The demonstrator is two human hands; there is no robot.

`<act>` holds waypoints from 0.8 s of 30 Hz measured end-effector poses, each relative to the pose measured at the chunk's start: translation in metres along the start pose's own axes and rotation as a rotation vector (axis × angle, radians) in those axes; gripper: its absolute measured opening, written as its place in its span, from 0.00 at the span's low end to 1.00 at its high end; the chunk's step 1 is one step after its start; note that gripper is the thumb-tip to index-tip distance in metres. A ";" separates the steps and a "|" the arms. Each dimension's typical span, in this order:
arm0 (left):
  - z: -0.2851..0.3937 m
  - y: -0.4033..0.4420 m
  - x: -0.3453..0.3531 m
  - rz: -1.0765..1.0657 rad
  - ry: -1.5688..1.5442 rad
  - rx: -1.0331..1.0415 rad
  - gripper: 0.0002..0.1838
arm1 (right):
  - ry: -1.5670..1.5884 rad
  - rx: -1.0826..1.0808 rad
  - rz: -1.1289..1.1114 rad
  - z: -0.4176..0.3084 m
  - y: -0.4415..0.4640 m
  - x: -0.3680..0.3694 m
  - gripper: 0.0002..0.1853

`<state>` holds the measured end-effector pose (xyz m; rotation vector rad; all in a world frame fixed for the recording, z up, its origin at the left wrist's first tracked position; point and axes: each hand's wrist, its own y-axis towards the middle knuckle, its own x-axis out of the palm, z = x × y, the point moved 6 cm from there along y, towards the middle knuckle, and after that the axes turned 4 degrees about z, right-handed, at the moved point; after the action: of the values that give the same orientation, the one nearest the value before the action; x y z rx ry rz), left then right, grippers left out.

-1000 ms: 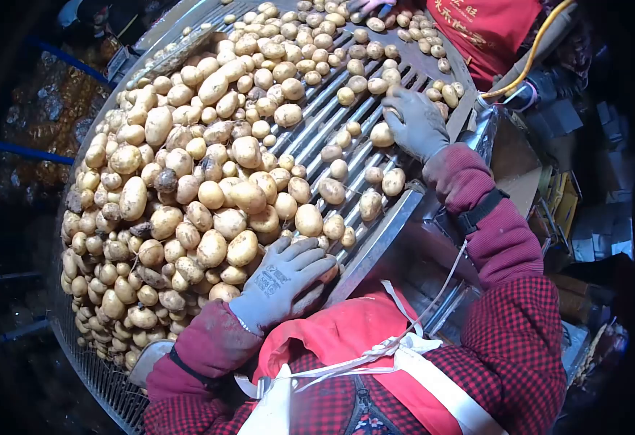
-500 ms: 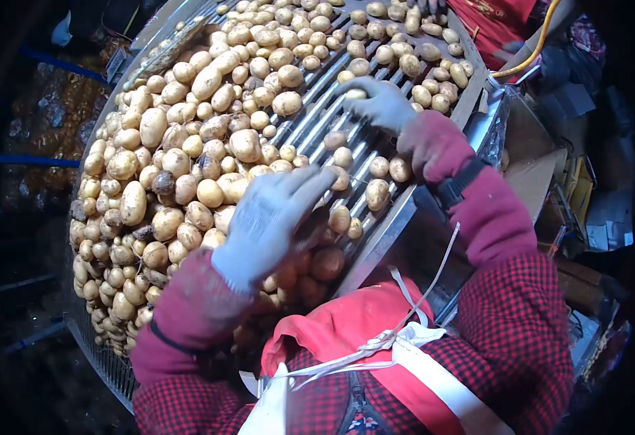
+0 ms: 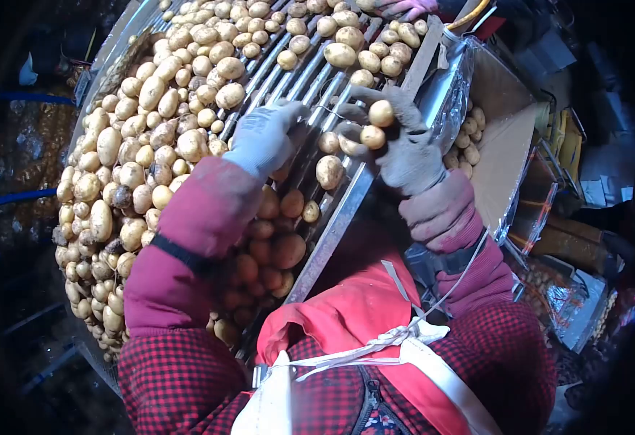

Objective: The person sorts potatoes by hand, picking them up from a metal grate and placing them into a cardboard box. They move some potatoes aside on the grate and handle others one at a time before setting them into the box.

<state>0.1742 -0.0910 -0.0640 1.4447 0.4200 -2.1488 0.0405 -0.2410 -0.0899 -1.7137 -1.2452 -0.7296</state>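
My right hand (image 3: 408, 148), in a grey work glove, is turned palm up over the near edge of the metal rods (image 3: 310, 90). Its curled fingers cradle a small round potato (image 3: 381, 114) and another potato (image 3: 372, 137). My left hand (image 3: 266, 138), also gloved, is over the rods with its back towards me. Its fingertips are hidden, so I cannot tell if they grip anything. To its left lies a large heap of potatoes (image 3: 143, 156). A loose potato (image 3: 329, 172) rests between my hands, near the metal edge.
A metal side rail (image 3: 335, 232) borders the rods near my red apron (image 3: 346, 312). On the right, a cardboard box (image 3: 502, 156) with a plastic liner contains several potatoes. Another person's gloved hand (image 3: 408, 7) shows at the top. A yellow hose (image 3: 469, 16) hangs nearby.
My right hand has drawn back from the rods to the edge and turned palm up, now with potatoes in it. My left hand has moved farther onto the rods. The view has shifted.
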 end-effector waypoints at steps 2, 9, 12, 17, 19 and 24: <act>0.030 -0.008 -0.035 0.184 -0.110 0.077 0.16 | -0.084 -0.112 0.018 0.012 -0.008 0.017 0.29; 0.087 -0.046 -0.097 0.335 -0.159 0.340 0.30 | -0.963 -0.751 -0.020 0.019 -0.009 0.045 0.22; 0.084 -0.077 -0.070 0.097 0.092 0.363 0.24 | 0.013 -0.154 -0.097 0.037 0.007 0.024 0.24; 0.072 -0.108 0.035 -0.240 0.332 0.446 0.21 | -0.071 -0.115 0.028 0.043 0.009 0.017 0.25; 0.072 -0.094 0.043 -0.361 0.369 0.421 0.20 | -0.167 -0.151 0.038 0.044 0.008 0.017 0.25; 0.069 -0.098 0.040 -0.286 0.319 0.430 0.19 | -0.257 -0.184 0.010 0.041 0.003 0.022 0.35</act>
<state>0.0538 -0.0561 -0.0766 2.0937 0.2992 -2.3334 0.0492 -0.1947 -0.0905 -2.0124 -1.3761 -0.6490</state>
